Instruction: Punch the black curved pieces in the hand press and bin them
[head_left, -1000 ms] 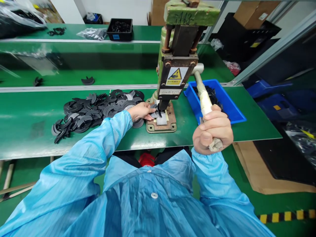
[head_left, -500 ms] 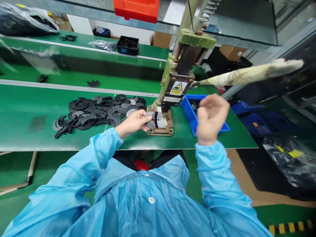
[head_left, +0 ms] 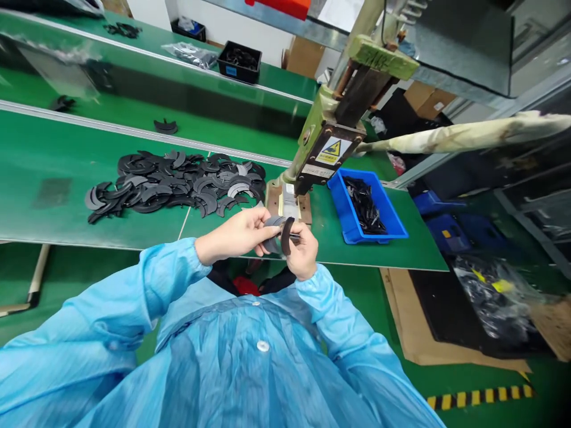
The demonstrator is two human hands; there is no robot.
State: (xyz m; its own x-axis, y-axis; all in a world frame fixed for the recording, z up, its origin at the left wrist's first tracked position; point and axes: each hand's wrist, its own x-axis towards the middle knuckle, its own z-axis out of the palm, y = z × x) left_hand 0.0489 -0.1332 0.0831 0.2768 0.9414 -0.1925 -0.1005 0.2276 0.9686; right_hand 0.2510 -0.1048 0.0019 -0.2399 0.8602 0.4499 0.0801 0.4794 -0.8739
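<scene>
In front of the press [head_left: 328, 148], at the table's near edge, my two hands meet. My left hand [head_left: 243, 233] pinches a grey curved plastic piece [head_left: 273, 242]. Closed on a black curved plastic piece [head_left: 286, 236], my right hand [head_left: 303, 249] holds it upright against the grey one. Whether the two pieces are joined I cannot tell; fingers cover part of both. Just behind my hands is the press's base [head_left: 306, 208] with a light metal fixture [head_left: 289, 202] on it. Left of it lies a heap of dark curved pieces [head_left: 173, 184].
A blue bin [head_left: 397, 229] with black parts stands right of the press. The press's long wrapped lever [head_left: 468, 135] sticks out to the right at height. Behind the table, a black box [head_left: 238, 76] sits on a green shelf. Cardboard [head_left: 410, 321] lies on the floor at right.
My right hand has come down and left from beside the lever to meet my left hand. The curved pieces have left the press fixture and are now held nearer to me.
</scene>
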